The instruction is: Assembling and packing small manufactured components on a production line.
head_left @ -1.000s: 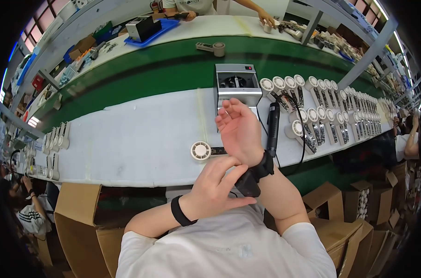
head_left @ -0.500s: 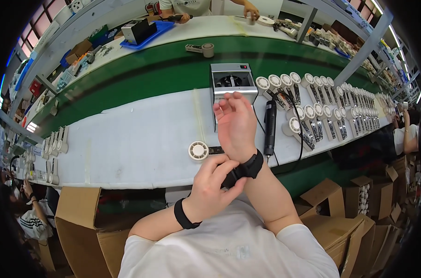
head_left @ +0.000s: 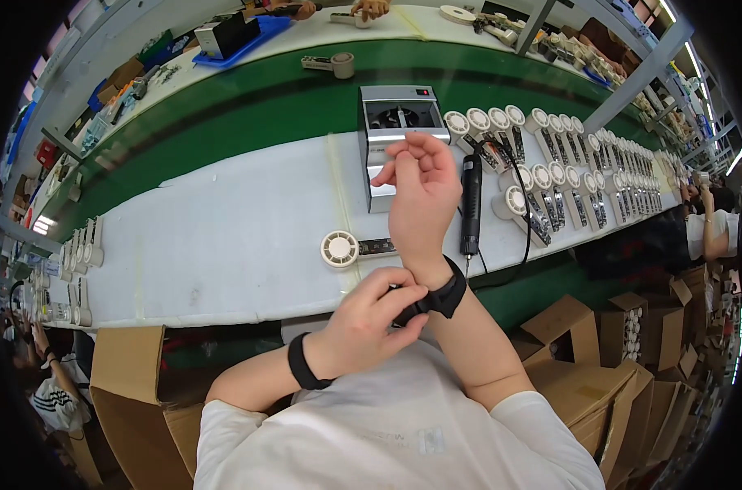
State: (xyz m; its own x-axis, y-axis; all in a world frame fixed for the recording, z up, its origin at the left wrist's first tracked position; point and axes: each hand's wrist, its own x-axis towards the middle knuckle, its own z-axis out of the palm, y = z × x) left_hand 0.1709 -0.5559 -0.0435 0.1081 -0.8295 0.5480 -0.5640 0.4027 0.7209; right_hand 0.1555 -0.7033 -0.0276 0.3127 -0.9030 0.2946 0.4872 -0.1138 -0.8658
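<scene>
My left hand (head_left: 363, 325) reaches across to my right wrist, its fingers pinching the black wrist strap (head_left: 449, 291) worn there. My right hand (head_left: 424, 196) is raised, holding nothing, with its fingers loosely curled and apart. A thin black band (head_left: 303, 363) circles my left wrist. On the white table behind my hands lies a white handheld fan (head_left: 339, 249), its handle open with dark parts showing; my right hand hides the handle's end. Past my right hand stands a silver screw feeder (head_left: 374, 155). A black electric screwdriver (head_left: 471, 196) hangs bit downward beside it.
Rows of white handheld fans (head_left: 557, 175) fill the table's right side, and several more (head_left: 91, 255) stand at the far left. Open cardboard boxes (head_left: 126, 367) flank me below the table edge. Across the green belt (head_left: 257, 106), a person's hand (head_left: 371, 10) is on a fan.
The view has shifted, so the table sits higher and further left. My right hand has turned and its fingers have curled more. My left hand stays at the wrist strap.
</scene>
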